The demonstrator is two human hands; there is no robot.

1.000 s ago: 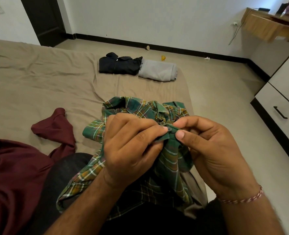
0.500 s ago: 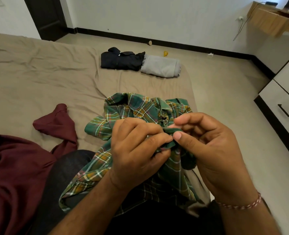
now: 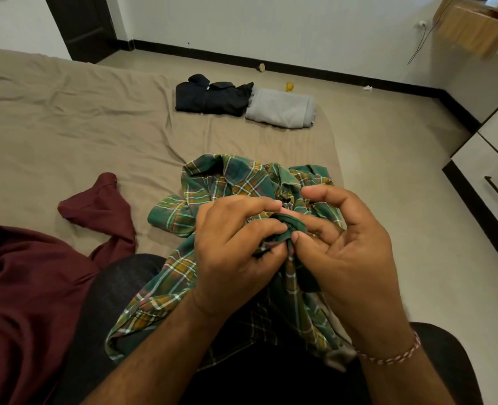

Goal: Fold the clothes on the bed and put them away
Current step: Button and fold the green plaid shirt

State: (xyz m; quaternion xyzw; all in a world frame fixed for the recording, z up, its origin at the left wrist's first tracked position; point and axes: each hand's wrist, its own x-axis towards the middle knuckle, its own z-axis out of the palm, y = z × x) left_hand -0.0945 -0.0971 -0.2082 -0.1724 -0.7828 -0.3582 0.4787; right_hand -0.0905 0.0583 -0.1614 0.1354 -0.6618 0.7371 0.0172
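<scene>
In the head view, the left hand (image 3: 236, 244) and the right hand (image 3: 341, 247) meet over the person's lap. Each grip is clamped on a small bunched edge of the green and yellow checked cotton shirt (image 3: 227, 182), with fingertips pinching the cloth from both sides; it looks like work on a button, but the button itself is too small to tell. The rest of the shirt spreads beyond the grip onto the beige bed sheet (image 3: 66, 127) and hangs below it over the dark trousers.

The risk, I think, is that the crumpled cloth slips from the pinch, or that the fold traps creases because the shirt lies twisted.

Left of the grip lies an unfolded maroon garment (image 3: 37, 287). Far beyond the grip, a folded black garment (image 3: 209, 96) touches a folded grey garment (image 3: 281, 109). To the right stands a white drawer unit with a dark handle (image 3: 493, 182); it is closed, so its contents are hidden.
</scene>
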